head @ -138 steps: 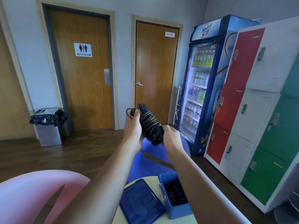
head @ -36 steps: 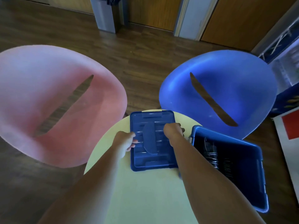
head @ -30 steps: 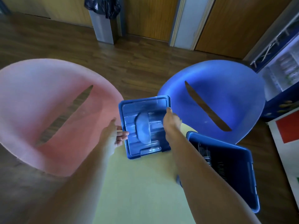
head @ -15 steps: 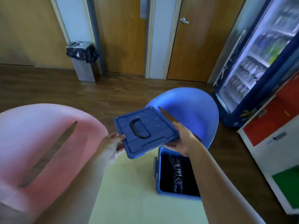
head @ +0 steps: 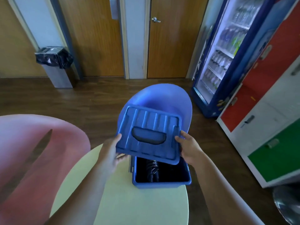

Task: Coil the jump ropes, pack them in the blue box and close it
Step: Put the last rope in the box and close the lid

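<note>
Right now you've got the lid [head: 149, 135] up in the air w/ both hands, one per short side. Your left hand [head: 112, 148] pinches the lid's left edge: thumb on top near the corner, fingers curled underneath. Your right hand [head: 188, 146] does the same on the right edge, thumb lying on the top face, other fingers hidden below. The lid is tilted, far edge higher than the near one, w/ its ribbed face & the dark oval handle recess in the ctr turned toward you. Its near edge hangs over the far part of the blue box [head: 160, 184]; can't tell if it touches the rim. The box sits open on the tabletop [head: 129, 202], at the far right edge, w/ a grey clip showing on its left wall. Inside, the jump ropes [head: 152, 169] lie coiled, black w/ a wire-wound section catching light. How many there are can't be told, as the interior's too dark. Behind the box stands a blue chair [head: 162, 98], partly covered by the lid. Left of the tabletop is a pink chair [head: 32, 159]. Bkgd: wood floor [head: 97, 98], two brown doors [head: 97, 38], a grey bin [head: 55, 69] w/ a black liner by the wall, a lit drinks fridge [head: 227, 54] on the right & next to it lockers [head: 267, 119] in red, white, green.
</note>
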`<move>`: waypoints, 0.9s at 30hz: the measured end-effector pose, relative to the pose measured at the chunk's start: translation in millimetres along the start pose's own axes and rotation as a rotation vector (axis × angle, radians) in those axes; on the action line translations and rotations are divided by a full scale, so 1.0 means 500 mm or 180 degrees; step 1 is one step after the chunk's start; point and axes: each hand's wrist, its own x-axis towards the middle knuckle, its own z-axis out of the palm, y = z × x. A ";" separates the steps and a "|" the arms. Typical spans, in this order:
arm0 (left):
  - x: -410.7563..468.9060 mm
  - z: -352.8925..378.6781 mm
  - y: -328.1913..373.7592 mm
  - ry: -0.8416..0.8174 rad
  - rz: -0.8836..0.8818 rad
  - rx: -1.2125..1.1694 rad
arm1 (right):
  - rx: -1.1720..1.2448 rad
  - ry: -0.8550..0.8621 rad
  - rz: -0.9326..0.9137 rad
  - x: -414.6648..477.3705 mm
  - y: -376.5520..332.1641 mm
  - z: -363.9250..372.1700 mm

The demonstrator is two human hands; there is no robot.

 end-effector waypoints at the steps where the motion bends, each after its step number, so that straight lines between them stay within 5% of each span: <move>1: 0.004 -0.002 -0.001 -0.0030 0.0093 0.0367 | -0.0172 0.0073 -0.0014 0.002 -0.001 -0.022; 9: 0.037 0.025 -0.102 0.0125 0.0653 0.3630 | -0.2283 0.1012 -0.0339 0.049 0.062 -0.095; 14: 0.042 0.027 -0.162 0.0214 0.0687 0.4457 | -0.3001 0.1083 -0.0446 0.062 0.136 -0.114; 27: 0.055 0.034 -0.173 0.0351 0.0852 0.4997 | -0.1859 0.0919 0.0338 0.075 0.176 -0.164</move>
